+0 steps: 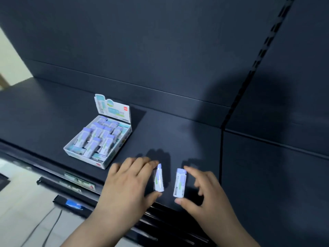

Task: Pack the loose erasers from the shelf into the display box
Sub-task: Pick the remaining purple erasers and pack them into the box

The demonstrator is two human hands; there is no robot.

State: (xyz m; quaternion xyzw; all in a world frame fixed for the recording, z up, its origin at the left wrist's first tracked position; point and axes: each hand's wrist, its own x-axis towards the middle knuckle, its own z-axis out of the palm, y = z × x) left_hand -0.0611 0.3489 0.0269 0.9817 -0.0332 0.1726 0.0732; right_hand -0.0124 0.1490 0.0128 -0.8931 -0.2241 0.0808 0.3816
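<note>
Head: left eraser [158,178], right eraser [180,182] lie front-back, purple ends rearward.

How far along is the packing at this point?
Done: the display box already holds many erasers. In hand: the left hand pinches the left eraser end to end, the right hand the right eraser, near the shelf front. Left: putting both in the box; no other loose erasers show.

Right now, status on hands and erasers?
Left hand pinches left eraser; right hand pinches right eraser, both by the ends. Box open to the left, partly filled. Nothing in the way.
</note>
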